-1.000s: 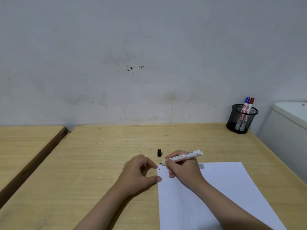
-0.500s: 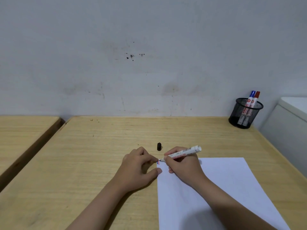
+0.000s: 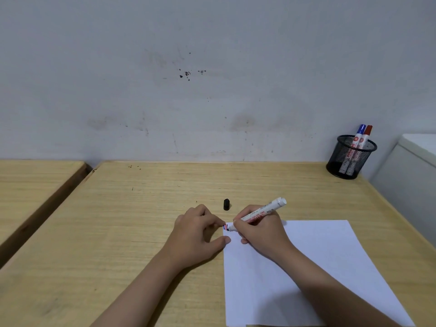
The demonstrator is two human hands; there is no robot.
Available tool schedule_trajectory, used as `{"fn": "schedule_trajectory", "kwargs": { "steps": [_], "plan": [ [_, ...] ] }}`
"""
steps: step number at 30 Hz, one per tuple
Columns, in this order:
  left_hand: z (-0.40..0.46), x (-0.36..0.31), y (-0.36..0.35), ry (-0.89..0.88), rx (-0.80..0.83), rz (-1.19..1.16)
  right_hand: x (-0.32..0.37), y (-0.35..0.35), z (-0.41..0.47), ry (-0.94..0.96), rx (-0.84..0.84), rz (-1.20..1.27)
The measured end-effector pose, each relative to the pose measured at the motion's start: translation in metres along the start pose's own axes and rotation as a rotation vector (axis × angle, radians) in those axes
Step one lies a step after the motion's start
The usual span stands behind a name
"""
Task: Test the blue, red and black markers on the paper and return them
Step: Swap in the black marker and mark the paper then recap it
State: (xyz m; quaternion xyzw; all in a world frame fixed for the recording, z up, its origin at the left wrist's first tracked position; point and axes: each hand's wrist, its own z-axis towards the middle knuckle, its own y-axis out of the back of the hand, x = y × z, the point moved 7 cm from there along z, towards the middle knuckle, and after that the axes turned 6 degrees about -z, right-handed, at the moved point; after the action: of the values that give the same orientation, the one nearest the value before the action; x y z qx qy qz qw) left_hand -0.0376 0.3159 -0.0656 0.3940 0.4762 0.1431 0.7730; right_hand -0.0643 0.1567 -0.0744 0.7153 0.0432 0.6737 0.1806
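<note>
A: What is the right hand (image 3: 258, 234) doing?
B: It is pinching the black marker (image 3: 258, 214), its tip touching the paper (image 3: 318, 267) at the near-left corner, beside blue and red strokes (image 3: 225, 227).
A: And the left hand (image 3: 195, 234)?
B: It is resting loosely curled on the desk (image 3: 141, 220), fingertips at the paper's edge. The black cap (image 3: 226, 204) is standing just beyond; the blue marker (image 3: 358, 135) and red marker (image 3: 365, 135) are sitting in the mesh cup (image 3: 351, 159).

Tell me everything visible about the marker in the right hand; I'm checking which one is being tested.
The marker is a white barrel with red and dark print, uncapped, its dark tip down at the top left corner of the paper, beside short blue and red strokes. It slants, rear end up and to the right. The right hand grips it near the tip. A black cap stands apart on the table, so it is probably the black one.
</note>
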Motion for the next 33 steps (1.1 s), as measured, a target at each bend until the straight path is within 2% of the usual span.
{"fn": "schedule_trajectory", "kwargs": {
  "steps": [9, 13, 15, 19, 23, 25, 29, 33],
  "plan": [
    [0.001, -0.002, 0.001, 0.021, 0.022, -0.015, 0.000, 0.009, -0.001, -0.007, -0.094, 0.243],
    [0.010, -0.005, 0.008, 0.099, -0.016, -0.162, 0.001, 0.013, -0.001, -0.038, -0.115, 0.402],
    [0.020, -0.009, 0.011, 0.082, -0.058, -0.214, 0.001, 0.016, -0.001, -0.061, -0.122, 0.474],
    [0.045, -0.017, 0.003, -0.033, -0.016, -0.126, 0.006, 0.020, -0.001, -0.083, -0.127, 0.598],
    [0.060, -0.018, -0.006, -0.013, 0.049, 0.020, 0.025, 0.034, -0.005, 0.009, -0.154, 0.596],
    [0.061, -0.018, 0.000, 0.067, 0.001, -0.162, 0.035, 0.045, -0.010, 0.094, -0.175, 0.534],
    [0.058, -0.034, 0.016, 0.172, -0.061, -0.850, 0.049, 0.064, -0.021, 0.201, -0.210, 0.461],
    [0.052, -0.059, 0.019, 0.183, 0.001, -1.121, 0.061, 0.073, -0.030, 0.269, -0.216, 0.409]
  ]
}}
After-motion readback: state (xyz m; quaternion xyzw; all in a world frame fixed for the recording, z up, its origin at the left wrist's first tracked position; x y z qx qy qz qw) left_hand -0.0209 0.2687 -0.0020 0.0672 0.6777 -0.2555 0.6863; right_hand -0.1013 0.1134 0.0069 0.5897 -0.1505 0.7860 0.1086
